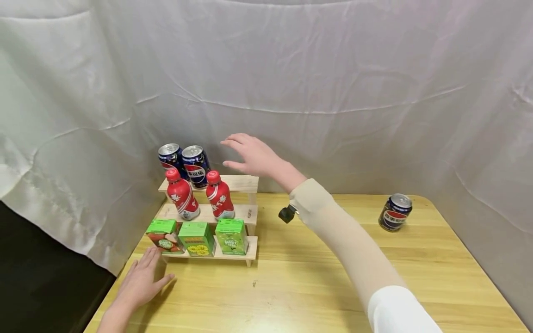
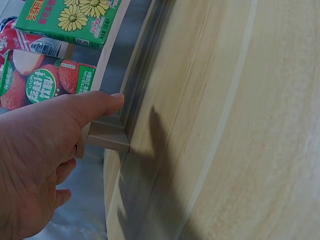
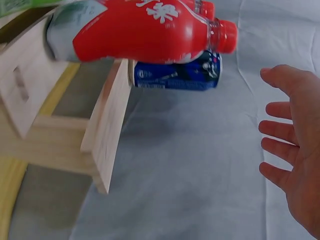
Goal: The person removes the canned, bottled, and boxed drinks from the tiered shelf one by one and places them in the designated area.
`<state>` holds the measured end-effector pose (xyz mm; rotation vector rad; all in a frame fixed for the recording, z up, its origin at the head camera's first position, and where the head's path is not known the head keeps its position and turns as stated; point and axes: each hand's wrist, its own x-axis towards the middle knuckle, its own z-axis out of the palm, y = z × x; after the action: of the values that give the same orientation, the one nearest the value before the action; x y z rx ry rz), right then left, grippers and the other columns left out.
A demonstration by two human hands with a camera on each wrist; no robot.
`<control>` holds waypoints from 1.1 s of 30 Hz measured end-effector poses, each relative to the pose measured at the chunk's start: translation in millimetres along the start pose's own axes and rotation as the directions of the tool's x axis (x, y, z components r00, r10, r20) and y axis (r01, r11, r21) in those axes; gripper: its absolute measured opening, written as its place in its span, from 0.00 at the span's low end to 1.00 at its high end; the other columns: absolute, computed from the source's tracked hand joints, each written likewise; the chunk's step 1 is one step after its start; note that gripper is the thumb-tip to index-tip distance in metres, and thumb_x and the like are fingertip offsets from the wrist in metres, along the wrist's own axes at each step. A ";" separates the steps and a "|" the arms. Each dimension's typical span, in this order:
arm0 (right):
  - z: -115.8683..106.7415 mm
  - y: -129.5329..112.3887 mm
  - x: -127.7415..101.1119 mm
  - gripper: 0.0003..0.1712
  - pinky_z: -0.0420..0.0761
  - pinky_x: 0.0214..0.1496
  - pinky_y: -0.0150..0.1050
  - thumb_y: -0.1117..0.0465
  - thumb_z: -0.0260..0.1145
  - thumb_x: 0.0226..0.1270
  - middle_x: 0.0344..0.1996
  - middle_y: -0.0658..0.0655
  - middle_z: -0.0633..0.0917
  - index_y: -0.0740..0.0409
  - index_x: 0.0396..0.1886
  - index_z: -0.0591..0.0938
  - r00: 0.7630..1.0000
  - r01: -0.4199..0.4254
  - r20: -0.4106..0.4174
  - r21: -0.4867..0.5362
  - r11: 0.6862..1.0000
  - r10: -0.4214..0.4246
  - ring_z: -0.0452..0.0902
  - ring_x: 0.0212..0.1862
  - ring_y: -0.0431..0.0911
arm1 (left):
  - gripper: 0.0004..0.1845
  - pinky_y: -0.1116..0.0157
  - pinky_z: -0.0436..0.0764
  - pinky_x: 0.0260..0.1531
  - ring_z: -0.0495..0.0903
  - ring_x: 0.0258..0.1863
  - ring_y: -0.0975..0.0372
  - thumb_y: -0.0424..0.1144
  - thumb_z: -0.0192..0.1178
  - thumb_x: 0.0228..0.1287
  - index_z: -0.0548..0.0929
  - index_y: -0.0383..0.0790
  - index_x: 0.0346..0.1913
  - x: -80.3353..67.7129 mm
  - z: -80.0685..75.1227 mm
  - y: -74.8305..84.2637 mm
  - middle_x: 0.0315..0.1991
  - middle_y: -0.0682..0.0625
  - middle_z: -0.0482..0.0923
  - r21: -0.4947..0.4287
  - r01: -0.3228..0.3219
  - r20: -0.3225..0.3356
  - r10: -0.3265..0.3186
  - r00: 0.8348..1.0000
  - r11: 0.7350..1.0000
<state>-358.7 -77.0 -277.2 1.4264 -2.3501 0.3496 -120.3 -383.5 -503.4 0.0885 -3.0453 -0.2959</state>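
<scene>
So the base here is a light wooden table (image 1: 316,282) with a pale grain, and on it sits a small three-step wooden rack (image 1: 245,184) over by the far left corner. Top step has two blue cola cans (image 1: 185,162) side by side at its left end. Middle step — two red plastic bottles (image 1: 200,194) standing upright. Bottom step holds three green juice cartons (image 1: 197,237) in a row, touching or nearly so. One more blue cola can (image 1: 394,212) stands alone on the tabletop, well apart at the far right. My left hand (image 1: 139,282) rests flat on the table — just in front of the rack's left foot.
</scene>
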 end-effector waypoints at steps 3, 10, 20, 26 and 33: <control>7.0 -5.1 12.1 0.34 0.67 0.74 0.44 0.42 0.60 0.69 0.66 0.55 0.74 0.52 0.69 0.71 1.000 -0.017 0.023 0.011 1.000 0.016 0.67 0.70 0.49 | 0.51 0.32 0.54 0.67 0.55 0.71 0.34 0.63 0.59 0.61 0.59 0.21 0.70 -0.4 1.4 0.2 0.71 0.24 0.54 0.002 0.005 0.003 -0.005 1.000 1.000; 19.9 -19.0 40.8 0.35 0.68 0.74 0.42 0.38 0.57 0.70 0.68 0.53 0.73 0.49 0.71 0.68 0.993 -0.061 0.105 -0.004 0.998 0.061 0.66 0.70 0.46 | 0.51 0.33 0.54 0.67 0.55 0.71 0.34 0.62 0.60 0.62 0.58 0.21 0.71 0.8 1.4 0.5 0.72 0.25 0.53 0.002 0.020 -0.001 -0.020 1.000 1.000; 30.4 -33.5 66.9 0.37 0.69 0.73 0.40 0.36 0.55 0.70 0.68 0.51 0.72 0.48 0.72 0.67 0.978 -0.112 0.168 -0.050 0.992 0.119 0.66 0.70 0.45 | 0.50 0.33 0.55 0.68 0.55 0.72 0.35 0.59 0.62 0.61 0.58 0.22 0.71 1.8 5.3 3.6 0.73 0.26 0.53 -0.005 0.029 -0.021 -0.029 0.999 1.000; 35.7 -33.4 78.0 0.37 0.70 0.72 0.41 0.35 0.54 0.70 0.69 0.50 0.71 0.48 0.72 0.67 0.968 -0.152 0.198 -0.021 0.988 0.153 0.65 0.70 0.46 | 0.49 0.34 0.54 0.69 0.55 0.72 0.36 0.58 0.62 0.61 0.58 0.22 0.71 2.5 5.2 5.5 0.73 0.26 0.53 -0.016 0.032 -0.034 -0.032 0.999 0.999; 48.5 -29.0 85.8 0.37 0.73 0.69 0.42 0.34 0.57 0.68 0.66 0.52 0.73 0.48 0.70 0.69 0.955 -0.197 0.231 0.017 0.980 0.188 0.68 0.67 0.46 | 0.49 0.35 0.54 0.69 0.54 0.72 0.36 0.56 0.63 0.61 0.58 0.22 0.71 3.7 8.1 9.0 0.73 0.27 0.53 -0.022 0.034 -0.038 -0.035 0.999 0.999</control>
<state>-377.8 -177.8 -283.2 1.3194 -2.6928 0.2990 -125.1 -373.4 -509.3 0.1438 -3.0047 -0.3259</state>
